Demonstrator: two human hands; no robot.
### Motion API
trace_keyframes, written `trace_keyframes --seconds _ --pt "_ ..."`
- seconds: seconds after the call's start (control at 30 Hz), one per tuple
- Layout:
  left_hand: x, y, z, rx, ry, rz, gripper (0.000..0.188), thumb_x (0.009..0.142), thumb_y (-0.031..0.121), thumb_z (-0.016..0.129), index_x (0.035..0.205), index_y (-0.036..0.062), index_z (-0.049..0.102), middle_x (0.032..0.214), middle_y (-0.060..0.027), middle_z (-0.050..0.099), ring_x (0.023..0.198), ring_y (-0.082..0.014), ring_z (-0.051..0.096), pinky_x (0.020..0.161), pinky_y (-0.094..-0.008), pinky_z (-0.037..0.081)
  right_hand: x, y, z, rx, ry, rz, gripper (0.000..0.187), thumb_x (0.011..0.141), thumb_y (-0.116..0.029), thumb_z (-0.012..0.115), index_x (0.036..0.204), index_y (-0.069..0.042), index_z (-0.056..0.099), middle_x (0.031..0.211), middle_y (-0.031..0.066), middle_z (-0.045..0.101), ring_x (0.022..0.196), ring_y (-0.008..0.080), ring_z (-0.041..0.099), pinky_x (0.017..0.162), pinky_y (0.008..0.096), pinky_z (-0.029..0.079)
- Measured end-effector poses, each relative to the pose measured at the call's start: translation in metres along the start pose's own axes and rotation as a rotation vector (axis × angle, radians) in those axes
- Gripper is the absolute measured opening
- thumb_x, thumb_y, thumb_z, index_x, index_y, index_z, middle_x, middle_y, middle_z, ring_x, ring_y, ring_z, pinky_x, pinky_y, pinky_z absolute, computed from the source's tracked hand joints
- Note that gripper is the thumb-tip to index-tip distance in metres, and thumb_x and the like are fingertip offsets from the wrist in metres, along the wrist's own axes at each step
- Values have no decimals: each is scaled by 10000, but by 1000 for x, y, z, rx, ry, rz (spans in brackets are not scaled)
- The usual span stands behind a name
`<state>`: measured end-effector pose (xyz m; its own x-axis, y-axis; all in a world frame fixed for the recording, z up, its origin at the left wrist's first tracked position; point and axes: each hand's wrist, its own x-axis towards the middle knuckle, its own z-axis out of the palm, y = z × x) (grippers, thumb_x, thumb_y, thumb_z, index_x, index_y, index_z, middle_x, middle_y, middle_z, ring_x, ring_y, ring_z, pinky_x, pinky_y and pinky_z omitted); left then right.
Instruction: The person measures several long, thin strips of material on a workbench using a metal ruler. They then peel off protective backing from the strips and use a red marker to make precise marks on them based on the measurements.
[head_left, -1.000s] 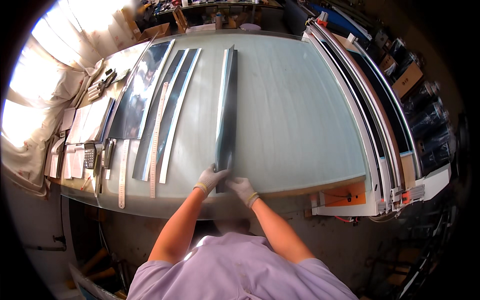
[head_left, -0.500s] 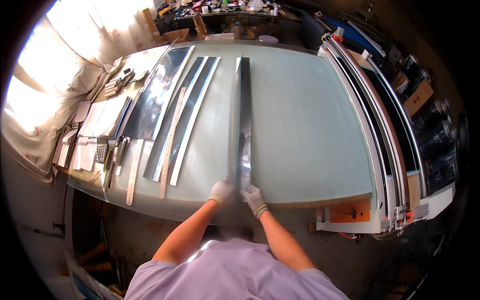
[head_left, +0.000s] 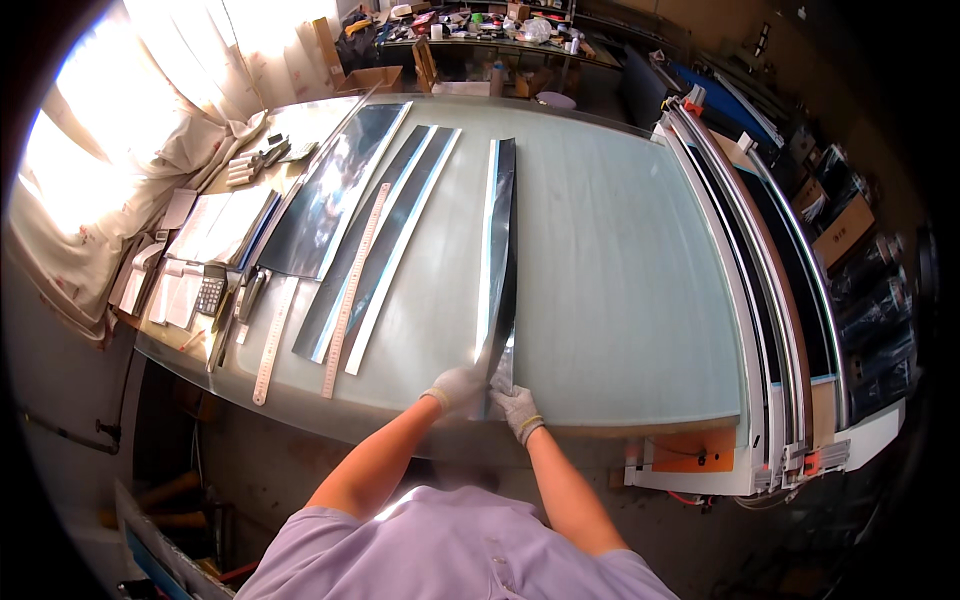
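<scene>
A long dark, shiny strip of film (head_left: 508, 230) with a white and blue edge along its left side lies lengthwise on the glass-like table top (head_left: 620, 280). Its near end looks twisted and slightly raised. My left hand (head_left: 459, 387), in a pale knit glove, is closed at the left of that end and somewhat blurred. On the other side my right hand (head_left: 517, 408), gloved alike, pinches the strip's near end close to the table's front edge. Two similar strips (head_left: 413, 215) lie to the left, a steel ruler (head_left: 357, 285) across them.
A wider dark sheet (head_left: 345, 190) lies farther left, near another ruler (head_left: 276, 340), a calculator (head_left: 211, 291) and stacked papers (head_left: 207, 229). A long metal rail frame (head_left: 745, 270) runs along the right side. A cluttered bench (head_left: 500, 45) stands behind.
The strip's near end has turned in my hands, and its white and blue edge now shows along the left. My left hand has come closer to the right one. The whole view has shifted slightly.
</scene>
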<state>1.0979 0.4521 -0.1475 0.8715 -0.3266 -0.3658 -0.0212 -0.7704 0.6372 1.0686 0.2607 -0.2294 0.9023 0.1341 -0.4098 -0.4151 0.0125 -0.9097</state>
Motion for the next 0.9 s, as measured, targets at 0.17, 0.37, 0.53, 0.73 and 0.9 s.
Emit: trace_keyframes --seconds 0.17,0.37,0.53,0.73,0.9 --pt "9 -31 17 -93 75 22 476 941 451 645 1138 27 737 976 -192 755 917 -334 729 855 -428 547 -4 -7 2 -9 -20 -17 353 921 -159 734 1221 25 711 1133 27 730 1021 122 629 921 294 484" --pt "4 -27 18 -137 102 -69 468 941 449 647 1105 21 741 943 -191 753 886 -332 730 830 -432 550 -27 -42 9 -19 -7 -24 296 914 -227 747 1064 28 740 911 -3 665 843 114 553 788 291 463" --pt "-1 -16 13 -189 105 -102 490 941 458 647 1106 4 731 913 -207 747 868 -351 727 824 -438 550 -25 -34 8 13 0 -96 312 918 -238 737 1093 21 736 940 3 677 875 123 569 821 304 470" --pt "1 -20 16 -222 122 -164 486 947 457 644 1105 4 724 910 -220 740 878 -359 726 821 -445 549 -15 -21 4 19 -64 -101 405 936 -192 705 1289 7 688 1182 34 717 1088 133 611 990 293 455" --pt "2 -24 19 -186 157 -87 469 954 460 645 1118 27 724 934 -210 739 892 -366 715 823 -443 545 -10 -13 3 38 -68 -74 420 948 -168 690 1329 8 669 1237 33 709 1134 133 608 1030 288 439"
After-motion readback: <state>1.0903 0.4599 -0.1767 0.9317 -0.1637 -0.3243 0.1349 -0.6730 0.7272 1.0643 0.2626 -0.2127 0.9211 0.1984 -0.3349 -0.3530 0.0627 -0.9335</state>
